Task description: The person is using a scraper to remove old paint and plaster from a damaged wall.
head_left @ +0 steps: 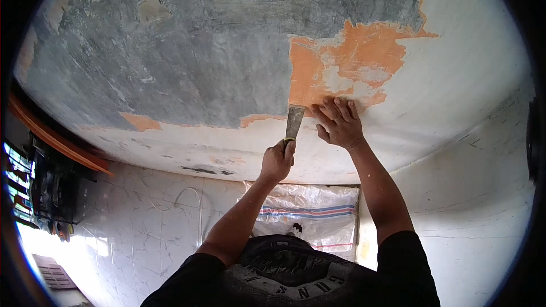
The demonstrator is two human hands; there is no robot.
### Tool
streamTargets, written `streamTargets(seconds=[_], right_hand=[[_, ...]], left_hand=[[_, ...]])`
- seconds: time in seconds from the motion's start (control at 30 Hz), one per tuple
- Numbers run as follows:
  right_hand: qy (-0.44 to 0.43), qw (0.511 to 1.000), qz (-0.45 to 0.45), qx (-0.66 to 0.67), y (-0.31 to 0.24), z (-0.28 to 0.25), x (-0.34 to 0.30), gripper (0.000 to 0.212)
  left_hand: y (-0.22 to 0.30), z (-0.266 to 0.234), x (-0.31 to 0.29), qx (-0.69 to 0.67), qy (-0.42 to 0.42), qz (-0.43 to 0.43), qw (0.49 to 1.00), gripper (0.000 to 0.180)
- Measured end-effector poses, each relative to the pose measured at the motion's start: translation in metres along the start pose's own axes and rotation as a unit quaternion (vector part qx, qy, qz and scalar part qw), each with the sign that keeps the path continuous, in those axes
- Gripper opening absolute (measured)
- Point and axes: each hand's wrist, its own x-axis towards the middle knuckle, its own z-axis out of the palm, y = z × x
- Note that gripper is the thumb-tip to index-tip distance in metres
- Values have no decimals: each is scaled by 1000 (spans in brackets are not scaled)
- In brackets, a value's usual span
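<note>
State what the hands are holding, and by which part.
The left hand holds a scraper by its handle; the right hand holds nothing, its fingers against the wall.

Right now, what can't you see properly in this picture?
In the head view:
Putty knife: the left hand hides most of its handle.
Right hand: its palm is turned away, toward the wall.
Striped plastic sheet: the black shirt covers part of its lower side.
Dark clutter at far left: too dim and small to name.
</note>
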Motion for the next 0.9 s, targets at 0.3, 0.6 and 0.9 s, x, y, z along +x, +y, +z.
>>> streamTargets(seconds=[0.3,0.6,0.9], right_hand=[[-6,999,-30,-41,3,2,1,52],[1,1000,-2,-6,3,1,-2,54],[12,1000,-7,-14,2,6,-2,55]], left_hand=[[-22,15,-8,-140,-6,-45,989,39],[-15,21,-18,-177,4,-58,983,39],[-29,14,-16,-169,-19,-69,983,39]])
